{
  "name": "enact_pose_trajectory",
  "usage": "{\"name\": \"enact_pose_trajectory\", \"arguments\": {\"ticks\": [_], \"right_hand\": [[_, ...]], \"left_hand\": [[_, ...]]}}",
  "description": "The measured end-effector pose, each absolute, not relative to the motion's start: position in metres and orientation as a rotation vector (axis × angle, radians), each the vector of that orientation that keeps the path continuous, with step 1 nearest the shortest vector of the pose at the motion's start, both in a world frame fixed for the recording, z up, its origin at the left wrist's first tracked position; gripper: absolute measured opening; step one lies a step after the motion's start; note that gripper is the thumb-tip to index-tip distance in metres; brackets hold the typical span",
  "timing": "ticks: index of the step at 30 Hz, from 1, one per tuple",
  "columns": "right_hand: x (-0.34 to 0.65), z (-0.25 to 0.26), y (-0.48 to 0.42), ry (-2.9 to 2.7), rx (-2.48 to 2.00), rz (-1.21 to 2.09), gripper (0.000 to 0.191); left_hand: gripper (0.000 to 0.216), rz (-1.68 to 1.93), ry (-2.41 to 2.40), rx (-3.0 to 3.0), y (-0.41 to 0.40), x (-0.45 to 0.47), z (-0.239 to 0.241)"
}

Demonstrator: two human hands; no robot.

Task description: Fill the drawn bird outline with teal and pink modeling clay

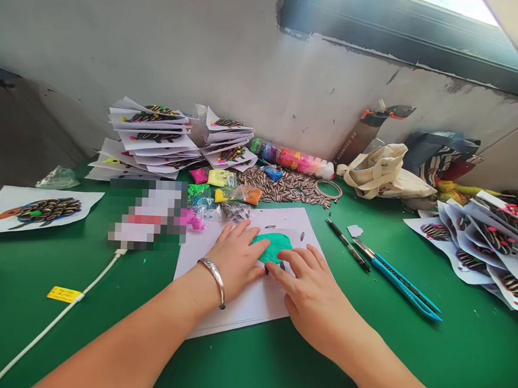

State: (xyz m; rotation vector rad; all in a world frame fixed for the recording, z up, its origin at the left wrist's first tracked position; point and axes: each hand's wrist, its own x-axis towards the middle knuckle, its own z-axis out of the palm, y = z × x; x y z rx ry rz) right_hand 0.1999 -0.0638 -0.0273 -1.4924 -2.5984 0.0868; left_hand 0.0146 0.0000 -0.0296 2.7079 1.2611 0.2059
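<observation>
A flat, rounded patch of teal-green modelling clay (276, 248) lies on white paper (236, 319). My left hand (234, 253), a silver bangle at its wrist, rests flat on the sheet with fingers spread, fingertips at the clay's left edge. My right hand (309, 279) reaches in from the other side, fingers apart. One of its fingertips touches a small dark piece (266, 268) at the clay's lower edge, and another finger lies over the clay's right edge. Single sunflower seeds (302, 236) lie on the paper above and right of the clay.
Bagged coloured clay (222, 178) and a heap of sunflower seeds (280, 183) lie behind the paper. A pen (348, 245) and a blue-handled craft knife (396, 279) are at right. Stacked seed pictures (158, 138) stand back left. A white cable (60, 320) crosses the left side.
</observation>
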Motion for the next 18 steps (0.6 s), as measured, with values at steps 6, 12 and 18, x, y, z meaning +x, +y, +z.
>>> {"name": "enact_pose_trajectory", "arguments": {"ticks": [6,12,18], "right_hand": [[0.1971,-0.0367,-0.0623,-2.619,-1.508,0.036,0.054],[0.1984,-0.0322,-0.0604,-2.578,-1.507,0.079,0.052],[0.1986,-0.0311,-0.0592,-2.558,-1.503,0.105,0.050]], "left_hand": [[0.039,0.212,1.256,2.718,0.0000,0.0142,-0.0313],[0.040,0.183,1.249,2.695,0.0014,0.0140,-0.0318],[0.039,0.182,1.263,2.671,0.0001,0.0138,-0.0319]]}}
